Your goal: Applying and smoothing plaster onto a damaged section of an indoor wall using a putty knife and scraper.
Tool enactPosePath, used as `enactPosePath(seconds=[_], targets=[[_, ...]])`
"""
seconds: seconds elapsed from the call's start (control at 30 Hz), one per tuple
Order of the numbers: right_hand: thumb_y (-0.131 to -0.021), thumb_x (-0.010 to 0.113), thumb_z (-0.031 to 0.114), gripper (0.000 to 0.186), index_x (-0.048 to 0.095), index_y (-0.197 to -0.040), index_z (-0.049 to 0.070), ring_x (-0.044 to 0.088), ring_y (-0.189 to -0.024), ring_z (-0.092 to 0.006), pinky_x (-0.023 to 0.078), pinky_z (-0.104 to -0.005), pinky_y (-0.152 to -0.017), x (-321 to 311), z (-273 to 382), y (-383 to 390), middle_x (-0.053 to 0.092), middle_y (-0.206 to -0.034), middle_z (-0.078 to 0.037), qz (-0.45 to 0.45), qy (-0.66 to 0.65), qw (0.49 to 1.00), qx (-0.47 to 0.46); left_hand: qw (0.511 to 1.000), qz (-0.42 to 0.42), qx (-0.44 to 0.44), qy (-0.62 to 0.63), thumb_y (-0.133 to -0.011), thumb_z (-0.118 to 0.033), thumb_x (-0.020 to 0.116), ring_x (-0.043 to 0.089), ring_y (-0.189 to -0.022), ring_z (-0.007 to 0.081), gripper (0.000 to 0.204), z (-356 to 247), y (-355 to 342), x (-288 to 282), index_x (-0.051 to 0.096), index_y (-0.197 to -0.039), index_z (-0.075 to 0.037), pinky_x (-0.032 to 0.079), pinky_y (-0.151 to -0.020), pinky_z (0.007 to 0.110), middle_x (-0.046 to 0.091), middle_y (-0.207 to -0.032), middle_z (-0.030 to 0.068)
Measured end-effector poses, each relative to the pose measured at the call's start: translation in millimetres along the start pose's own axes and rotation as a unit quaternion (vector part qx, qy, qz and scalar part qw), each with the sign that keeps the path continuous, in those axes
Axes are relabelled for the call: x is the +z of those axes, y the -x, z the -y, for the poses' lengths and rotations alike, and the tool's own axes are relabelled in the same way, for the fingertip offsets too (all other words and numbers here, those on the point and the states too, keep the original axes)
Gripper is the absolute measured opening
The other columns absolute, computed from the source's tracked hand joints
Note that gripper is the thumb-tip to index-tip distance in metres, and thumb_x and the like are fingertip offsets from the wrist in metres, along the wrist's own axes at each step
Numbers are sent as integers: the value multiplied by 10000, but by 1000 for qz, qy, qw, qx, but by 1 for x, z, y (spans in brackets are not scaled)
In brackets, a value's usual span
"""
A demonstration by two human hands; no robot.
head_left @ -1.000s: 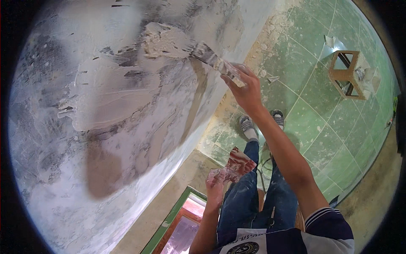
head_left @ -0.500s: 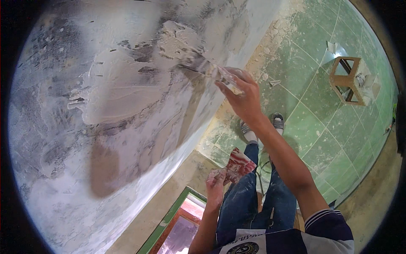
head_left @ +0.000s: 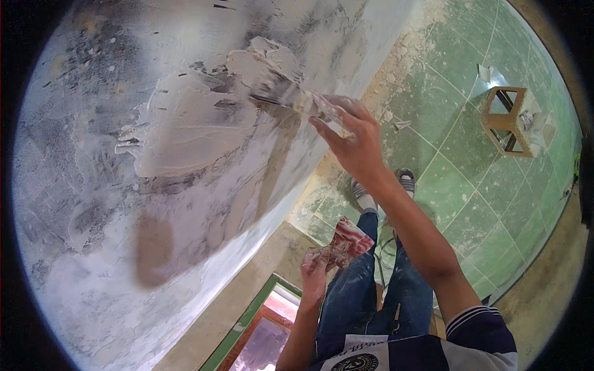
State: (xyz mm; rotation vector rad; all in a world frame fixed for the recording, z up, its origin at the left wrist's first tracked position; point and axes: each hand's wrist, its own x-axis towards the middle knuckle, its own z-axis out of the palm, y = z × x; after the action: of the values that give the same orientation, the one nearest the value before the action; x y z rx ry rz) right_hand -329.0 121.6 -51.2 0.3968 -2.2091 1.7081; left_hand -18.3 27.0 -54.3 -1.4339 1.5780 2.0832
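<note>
My right hand [head_left: 356,136] is closed around a putty knife [head_left: 281,93], whose blade lies against the plaster-smeared wall [head_left: 86,167]. Around and above the blade, a thick patch of wet putty [head_left: 185,133] spreads over the grey surface, with ridged, uneven edges. Lower down, near my thigh, my left hand [head_left: 317,263] grips a red flat scraper [head_left: 349,242] streaked with whitish putty. Its handle end is hidden in my fingers.
On the green tiled floor [head_left: 461,191], dusted with white crumbs, stands a brown open-framed stand [head_left: 507,120] beside a bright light. Crumbled debris [head_left: 402,59] lies along the wall's foot. A green-framed opening [head_left: 247,328] is at the lower left.
My right hand and the putty knife have shifted slightly left, the blade sliding over the putty. The wall patch sits a little differently in view. My left hand stays nearly still with the scraper.
</note>
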Motion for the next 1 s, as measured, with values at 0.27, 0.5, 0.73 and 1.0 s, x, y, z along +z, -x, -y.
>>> enactPosePath(seconds=[0.27, 0.5, 0.73, 1.0], targets=[[-763, 767, 43, 351, 698, -1107, 47, 653, -951, -283, 518, -364, -825, -23, -34, 47, 690, -1074, -110, -5, 32, 998, 60, 1000, -19, -16, -3, -964, -128, 616, 671, -849, 153, 121, 6, 3, -1, 593, -1039, -36, 582, -766, 312, 679, -973, 84], [-755, 776, 27, 365, 698, -1111, 37, 662, -930, -280, 522, -350, -812, -10, 5, -22, 697, -1058, -113, -55, -17, 998, -38, 1000, -21, -13, -17, -966, -121, 611, 680, -862, 181, 127, -3, 9, 23, 587, -1037, -18, 590, -759, 323, 679, -976, 110], [-768, 772, 59, 343, 700, -1103, 43, 655, -924, -286, 524, -362, -798, -6, -48, 28, 695, -1060, -116, -28, 38, 999, 24, 999, -10, -5, -41, -976, -124, 593, 681, -867, 165, 137, 3, 13, 29, 593, -1037, -1, 584, -772, 312, 681, -977, 106], [-772, 766, 104, 310, 704, -1074, 71, 644, -944, -287, 519, -365, -815, -5, -15, -6, 693, -1060, -93, -29, -39, 999, 11, 1000, -11, -10, -20, -978, -121, 590, 681, -865, 166, 136, 5, 14, 29, 595, -1056, -10, 579, -779, 308, 685, -984, 97]])
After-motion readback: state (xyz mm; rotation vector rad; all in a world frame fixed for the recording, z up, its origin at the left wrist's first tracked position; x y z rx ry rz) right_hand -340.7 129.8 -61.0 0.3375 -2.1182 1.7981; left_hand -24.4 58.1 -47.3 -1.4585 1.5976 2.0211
